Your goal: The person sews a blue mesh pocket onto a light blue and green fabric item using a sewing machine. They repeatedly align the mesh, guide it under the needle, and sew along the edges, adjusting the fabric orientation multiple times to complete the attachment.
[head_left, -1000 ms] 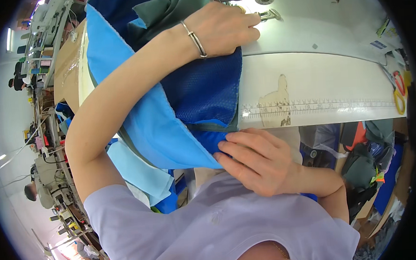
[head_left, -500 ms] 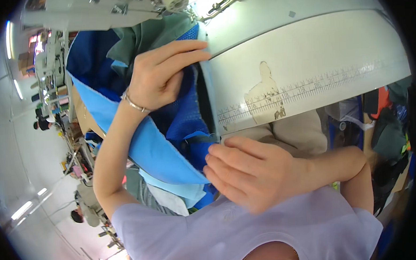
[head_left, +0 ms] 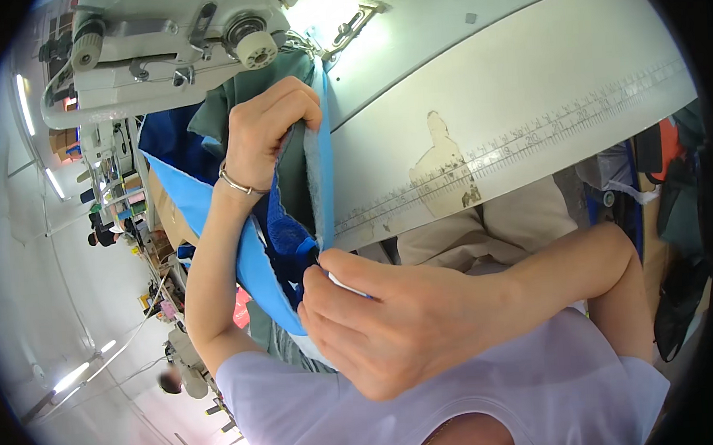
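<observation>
Layered cloth with a light blue outer side [head_left: 264, 280], royal blue mesh and a grey-green layer [head_left: 296, 173] hangs along the table's left part. Its far end lies by the needle area of a sewing machine [head_left: 162, 51]. My left hand [head_left: 267, 130], a bangle on its wrist, is closed on the cloth's edge, fingers curled. A narrow light blue strip [head_left: 324, 143] stands up along that edge. Nearer to me, my right hand [head_left: 402, 317] pinches the edge's near end between thumb and fingers. A thin white sliver shows beside those fingers; I cannot make out what it is.
The white table [head_left: 519, 93] carries a printed ruler scale [head_left: 522, 143] near its front edge and a worn patch. A metal guide [head_left: 354, 27] sits right of the needle. Dark cloth [head_left: 679, 222] hangs at right. Other machines and people are far left.
My left fingers, stretched over the cloth before, are now curled round its edge. The light blue strip shows along the edge. My view has shifted, showing more of the machine.
</observation>
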A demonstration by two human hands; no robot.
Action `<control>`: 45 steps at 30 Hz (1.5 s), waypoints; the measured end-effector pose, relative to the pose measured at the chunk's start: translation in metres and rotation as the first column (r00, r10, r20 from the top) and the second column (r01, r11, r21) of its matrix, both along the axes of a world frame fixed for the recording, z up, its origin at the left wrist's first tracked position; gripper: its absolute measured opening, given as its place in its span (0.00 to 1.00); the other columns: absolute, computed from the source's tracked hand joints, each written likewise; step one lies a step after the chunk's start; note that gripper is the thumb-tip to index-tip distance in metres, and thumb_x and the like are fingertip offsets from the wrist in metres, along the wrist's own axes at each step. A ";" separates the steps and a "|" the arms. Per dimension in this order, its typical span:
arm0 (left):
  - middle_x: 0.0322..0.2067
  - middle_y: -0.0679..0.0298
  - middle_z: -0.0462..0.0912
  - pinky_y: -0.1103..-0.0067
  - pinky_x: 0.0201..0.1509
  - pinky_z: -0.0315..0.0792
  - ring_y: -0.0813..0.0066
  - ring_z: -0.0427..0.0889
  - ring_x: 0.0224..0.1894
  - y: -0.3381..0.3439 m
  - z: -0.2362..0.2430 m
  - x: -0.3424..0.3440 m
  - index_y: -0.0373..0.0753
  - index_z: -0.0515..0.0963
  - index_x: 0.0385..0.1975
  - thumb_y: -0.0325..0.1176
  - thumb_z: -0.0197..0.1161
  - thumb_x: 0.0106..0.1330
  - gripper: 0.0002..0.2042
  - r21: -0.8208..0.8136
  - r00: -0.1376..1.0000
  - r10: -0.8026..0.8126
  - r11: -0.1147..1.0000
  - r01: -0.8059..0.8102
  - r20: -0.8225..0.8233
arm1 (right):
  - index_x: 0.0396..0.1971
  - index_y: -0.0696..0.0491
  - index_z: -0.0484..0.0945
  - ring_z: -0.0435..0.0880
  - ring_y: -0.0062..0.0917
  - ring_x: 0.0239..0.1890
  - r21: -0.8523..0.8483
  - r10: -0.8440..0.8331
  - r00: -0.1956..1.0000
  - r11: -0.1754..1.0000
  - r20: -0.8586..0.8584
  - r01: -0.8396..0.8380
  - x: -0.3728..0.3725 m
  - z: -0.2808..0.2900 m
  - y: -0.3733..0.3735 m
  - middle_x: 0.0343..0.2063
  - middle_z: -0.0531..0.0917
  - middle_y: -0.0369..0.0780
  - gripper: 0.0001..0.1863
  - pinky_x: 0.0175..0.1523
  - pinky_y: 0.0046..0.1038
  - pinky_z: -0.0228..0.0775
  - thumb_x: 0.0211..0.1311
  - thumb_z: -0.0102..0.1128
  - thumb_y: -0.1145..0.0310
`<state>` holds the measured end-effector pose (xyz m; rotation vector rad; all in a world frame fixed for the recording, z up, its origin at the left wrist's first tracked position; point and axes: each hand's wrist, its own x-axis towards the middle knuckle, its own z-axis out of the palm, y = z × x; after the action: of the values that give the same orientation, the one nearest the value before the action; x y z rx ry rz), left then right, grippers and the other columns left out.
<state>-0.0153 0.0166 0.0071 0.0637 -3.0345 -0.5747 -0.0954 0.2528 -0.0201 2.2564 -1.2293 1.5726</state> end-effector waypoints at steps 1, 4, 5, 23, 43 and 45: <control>0.30 0.63 0.79 0.80 0.27 0.65 0.70 0.75 0.26 0.000 -0.001 -0.001 0.37 0.76 0.27 0.20 0.59 0.53 0.04 -0.008 1.000 -0.019 1.000 0.019 -0.005 | 0.25 0.63 0.83 0.82 0.35 0.38 0.002 0.006 1.000 1.000 0.006 -0.006 0.000 0.000 0.000 0.26 0.83 0.43 0.11 0.50 0.36 0.77 0.48 0.64 0.70; 0.30 0.63 0.80 0.77 0.28 0.68 0.67 0.78 0.27 -0.001 0.000 -0.001 0.38 0.76 0.27 0.18 0.58 0.48 0.08 0.019 0.999 -0.038 0.999 0.038 0.017 | 0.24 0.64 0.83 0.82 0.35 0.37 0.011 0.034 0.999 0.999 0.021 -0.034 -0.002 -0.003 0.001 0.26 0.82 0.43 0.10 0.49 0.36 0.77 0.46 0.64 0.70; 0.30 0.63 0.80 0.76 0.28 0.68 0.65 0.78 0.28 -0.001 -0.002 -0.001 0.38 0.76 0.27 0.17 0.58 0.47 0.09 0.016 0.998 -0.052 0.999 0.051 0.037 | 0.24 0.64 0.83 0.82 0.35 0.37 0.017 0.047 0.999 0.999 0.024 -0.047 -0.002 -0.005 0.002 0.26 0.82 0.43 0.10 0.48 0.36 0.77 0.46 0.65 0.70; 0.40 0.67 0.82 0.74 0.35 0.79 0.64 0.84 0.34 0.015 -0.023 -0.006 0.43 0.77 0.34 0.21 0.64 0.50 0.12 -0.447 0.997 -0.052 0.894 0.020 -0.059 | 0.34 0.65 0.84 0.82 0.37 0.46 0.165 0.114 0.992 0.979 0.058 -0.122 -0.007 -0.045 0.027 0.36 0.84 0.46 0.13 0.42 0.31 0.79 0.50 0.66 0.71; 0.56 0.59 0.77 0.69 0.33 0.80 0.60 0.84 0.36 0.031 -0.024 0.000 0.46 0.79 0.51 0.13 0.60 0.47 0.28 -0.325 0.995 0.088 0.941 -0.095 -0.036 | 0.20 0.59 0.78 0.71 0.30 0.33 0.078 0.046 0.996 0.996 0.080 -0.053 -0.007 -0.056 0.023 0.22 0.74 0.38 0.10 0.33 0.27 0.64 0.37 0.62 0.68; 0.58 0.54 0.78 0.68 0.41 0.82 0.59 0.85 0.40 0.040 -0.025 0.005 0.40 0.77 0.59 0.14 0.63 0.49 0.32 -0.340 0.985 0.138 0.926 -0.167 -0.108 | 0.25 0.61 0.80 0.75 0.31 0.36 0.109 0.052 0.995 0.992 0.087 -0.062 -0.009 -0.059 0.026 0.26 0.77 0.40 0.12 0.36 0.28 0.69 0.41 0.63 0.68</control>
<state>-0.0099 0.0569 -0.0176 0.2512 -2.9626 -0.0228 -0.1041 0.2786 -0.0786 2.3341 -1.3165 1.6756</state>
